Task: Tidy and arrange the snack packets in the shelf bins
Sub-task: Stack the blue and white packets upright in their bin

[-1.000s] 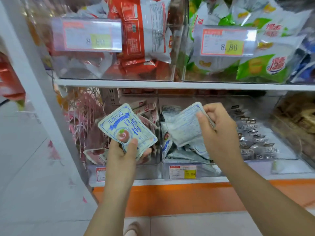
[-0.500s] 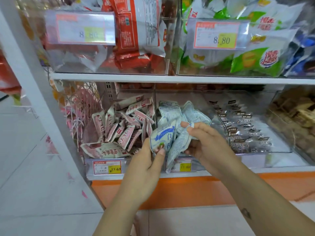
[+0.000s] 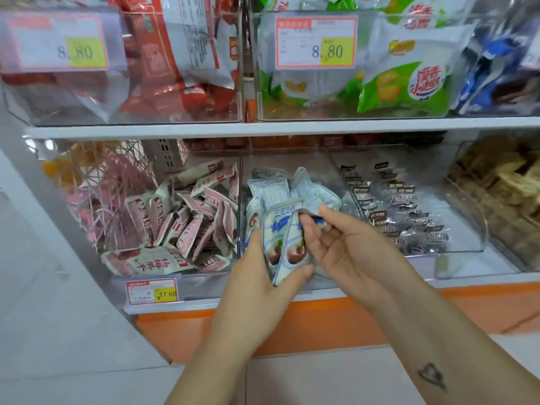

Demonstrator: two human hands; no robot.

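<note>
Blue-and-white snack packets (image 3: 282,241) with a red fruit picture stand together at the front of the middle clear bin (image 3: 292,159) on the lower shelf. My left hand (image 3: 257,285) grips them from the left and below, thumb across their lower edge. My right hand (image 3: 347,252) holds their right side, its fingertips pinching the top edge. More packets of the same kind (image 3: 280,188) lie behind them in that bin.
Left of it is a bin of red-and-white packets (image 3: 187,223) with a price tag (image 3: 152,290). To the right lie dark-labelled clear packets (image 3: 394,211). The upper shelf (image 3: 263,128) carries bins of red (image 3: 175,54) and green (image 3: 403,83) bags.
Both hands came down and together, bringing the two separately held packets into one upright bunch at the front of the middle bin.
</note>
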